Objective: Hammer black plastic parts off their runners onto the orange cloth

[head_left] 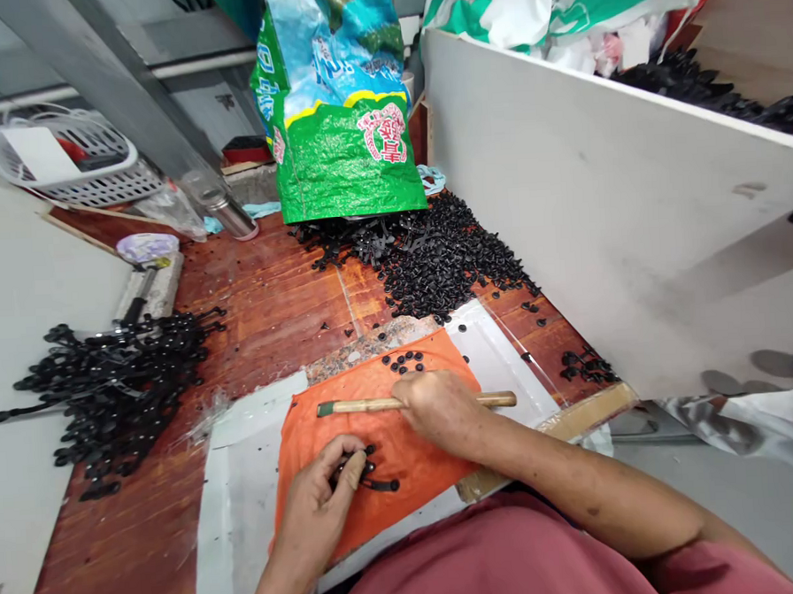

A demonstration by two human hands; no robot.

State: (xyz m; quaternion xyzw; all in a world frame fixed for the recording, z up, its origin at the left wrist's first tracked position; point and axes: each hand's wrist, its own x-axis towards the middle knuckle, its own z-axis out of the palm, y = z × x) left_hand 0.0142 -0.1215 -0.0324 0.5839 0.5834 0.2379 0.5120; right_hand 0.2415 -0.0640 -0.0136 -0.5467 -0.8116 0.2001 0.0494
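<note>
My left hand (324, 496) is closed on a small cluster of black rubber parts (381, 485), low over the orange cloth (404, 447). My right hand (435, 412) is wrapped round a wooden stick (362, 406), which lies crosswise above the cloth and has a dark green left end. Several small black round pieces (403, 362) lie on the cloth just beyond the stick. Under the cloth is a white board (243, 482).
Black branched parts (128, 391) are heaped at the left. A large pile of small black pieces (434, 259) lies under a green and blue bag (349, 149). A grey panel (604, 206) stands at the right. A steel flask (233, 214) and white basket (91, 180) are back left.
</note>
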